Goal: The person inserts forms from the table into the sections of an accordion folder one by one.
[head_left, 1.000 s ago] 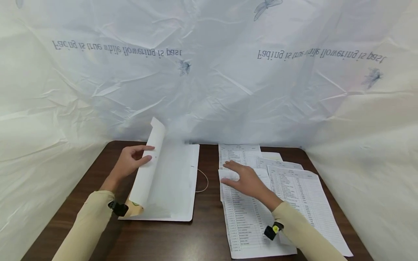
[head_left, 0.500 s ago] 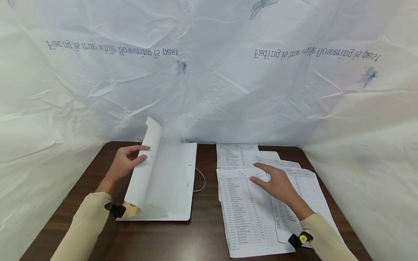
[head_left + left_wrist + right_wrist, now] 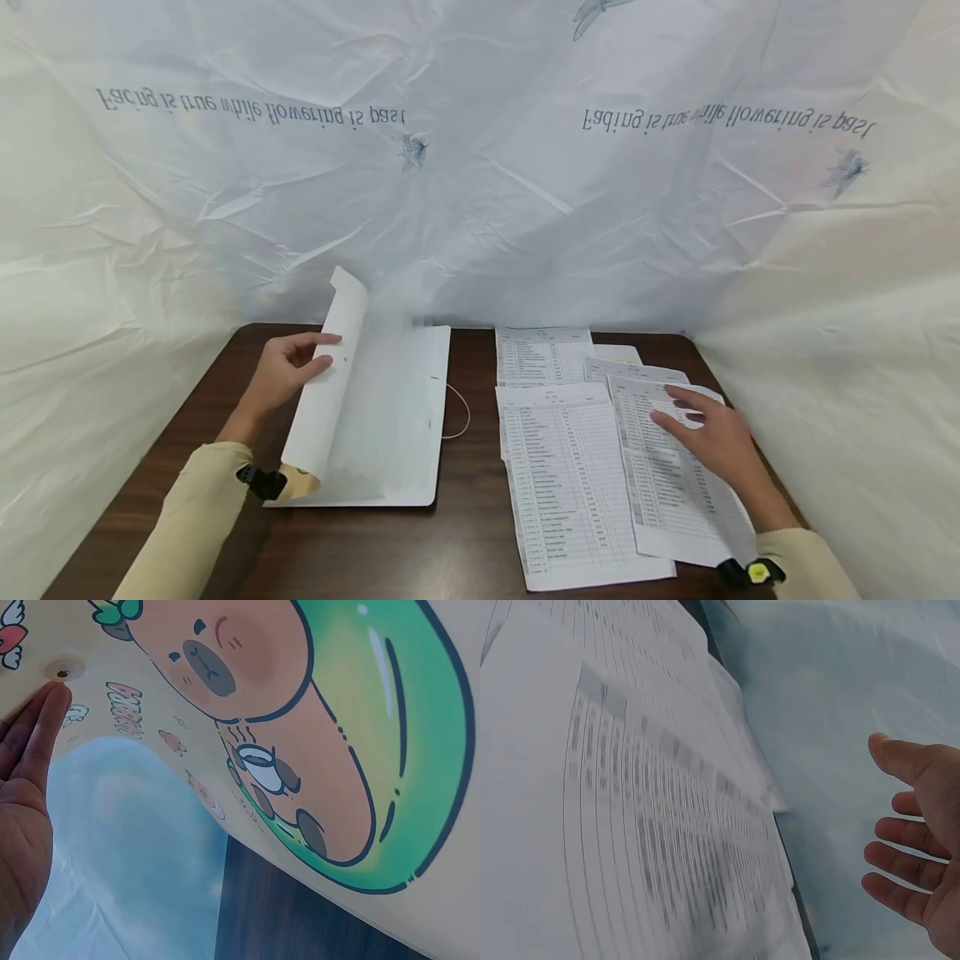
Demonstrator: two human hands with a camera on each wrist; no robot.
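On the left of the table a white folder [image 3: 397, 425] lies with its cover [image 3: 318, 417] raised and curling. My left hand [image 3: 277, 379] holds the cover's left side, thumb and index finger showing on its white inner face. In the left wrist view, the cover's outer face [image 3: 341, 757] carries a cartoon animal in a green ring, and fingers [image 3: 37, 742] touch it near a small hole. My right hand [image 3: 716, 437] hovers with spread fingers over the rightmost printed sheet [image 3: 667, 492], holding nothing. Beside it lies another printed sheet [image 3: 570, 500].
More printed sheets [image 3: 543, 358] overlap at the back right of the dark wooden table [image 3: 472, 525]. A thin cord loop [image 3: 467, 412] sticks out from the folder's right edge. A wrinkled white plastic curtain [image 3: 480, 225] encloses the back and sides.
My right hand has moved right, from above the nearer left sheet to above the rightmost one. My left hand keeps its hold on the raised cover, and the papers lie as before.
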